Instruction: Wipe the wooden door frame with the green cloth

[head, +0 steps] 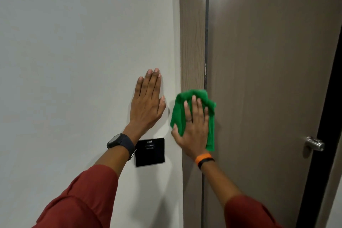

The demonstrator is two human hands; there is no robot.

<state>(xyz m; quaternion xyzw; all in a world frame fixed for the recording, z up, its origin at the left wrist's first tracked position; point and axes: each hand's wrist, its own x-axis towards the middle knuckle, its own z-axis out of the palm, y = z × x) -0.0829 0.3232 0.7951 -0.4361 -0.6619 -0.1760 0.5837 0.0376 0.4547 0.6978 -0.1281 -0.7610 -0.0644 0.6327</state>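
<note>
Braced on the white wall (74,42) with left hand (146,105), fingers straight, together. Mid-height on the wooden door frame (191,42), pressing green cloth (211,131) flat under right hand (194,131), fingers slightly spread. Probably mid-wipe; lengths above and below seemingly left.

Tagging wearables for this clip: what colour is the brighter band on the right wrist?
The wristband is orange, beside a black band; the head view shows it.

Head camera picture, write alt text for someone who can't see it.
A person's right hand presses a green cloth flat against a wooden door frame. The left hand rests open on the white wall, above a black wall panel.
</note>
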